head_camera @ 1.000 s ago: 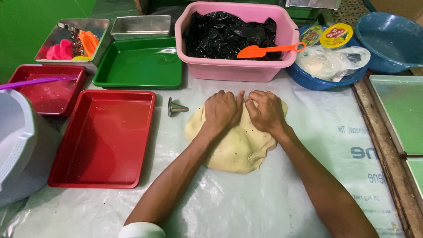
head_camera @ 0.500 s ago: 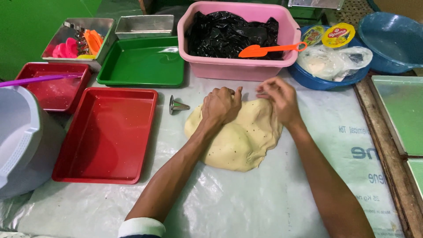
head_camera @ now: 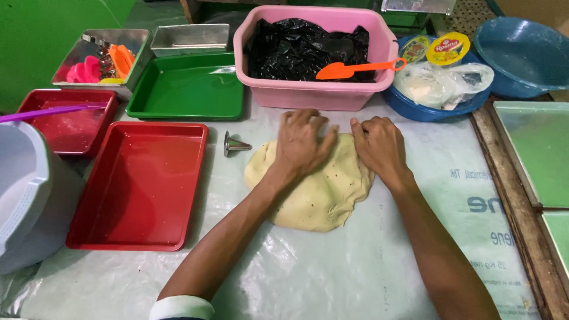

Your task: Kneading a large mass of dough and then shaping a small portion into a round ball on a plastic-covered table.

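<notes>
A broad, flattened slab of pale yellow dough point(head_camera: 320, 195) lies near the middle of the worktop point(head_camera: 367, 278), which is covered by a wrinkled, translucent plastic sheet. The dough looks soft and matte, with an uneven rounded outline and tiny dark specks on its surface. Both hands rest on its far edge: the left hand point(head_camera: 302, 142) lies palm down with fingers spread flat, pressing into the dough, and the right hand point(head_camera: 379, 142) lies beside it, fingers together and slightly curled over the far right rim. Neither grips anything; both are open on the dough.

Just left of the dough a small metal cone-shaped nozzle point(head_camera: 234, 144) lies on its side. Further left sits a shallow rectangular red plastic tray point(head_camera: 139, 237), glossy, with a second, smaller red tray point(head_camera: 65, 127) beyond it carrying a thin purple stick point(head_camera: 47, 111). A green plastic tray point(head_camera: 189, 89) lies far left of centre, and behind it are two steel trays, one holding pink and orange plastic pieces point(head_camera: 98, 62). At the far edge stands a pink rectangular tub point(head_camera: 314, 95) lined with crumpled black plastic, an orange plastic spatula point(head_camera: 355, 69) across its rim. To its right a blue basin point(head_camera: 435, 109) holds a clear bag and round yellow lids. A grey rounded plastic container point(head_camera: 26, 195) stands at the near left.
</notes>
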